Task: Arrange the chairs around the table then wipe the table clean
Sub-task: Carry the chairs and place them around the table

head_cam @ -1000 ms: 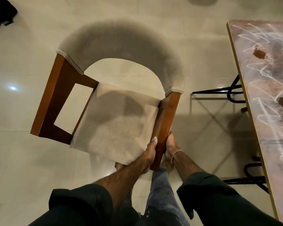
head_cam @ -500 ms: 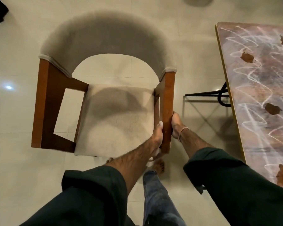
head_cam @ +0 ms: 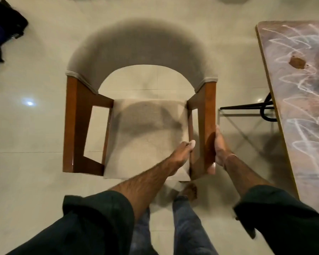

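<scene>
A wooden chair (head_cam: 75,126) with a beige seat cushion and a curved grey padded back stands in front of me on the tiled floor. My left hand (head_cam: 182,151) grips the inner side of its right arm frame. My right hand (head_cam: 218,146) holds the outer side of the same arm, thumb over the front end. The table (head_cam: 300,92) stretches along the right edge, its brown top covered in white scribbles and brown smudges.
Black metal table legs (head_cam: 247,107) reach out under the table toward the chair. A dark bag (head_cam: 2,28) lies on the floor at the top left. My feet and jeans show below the chair.
The chair has turned clockwise, from angled to roughly square with me. Both hands stayed on its right arm and slid along it. The table now sits further right in view.
</scene>
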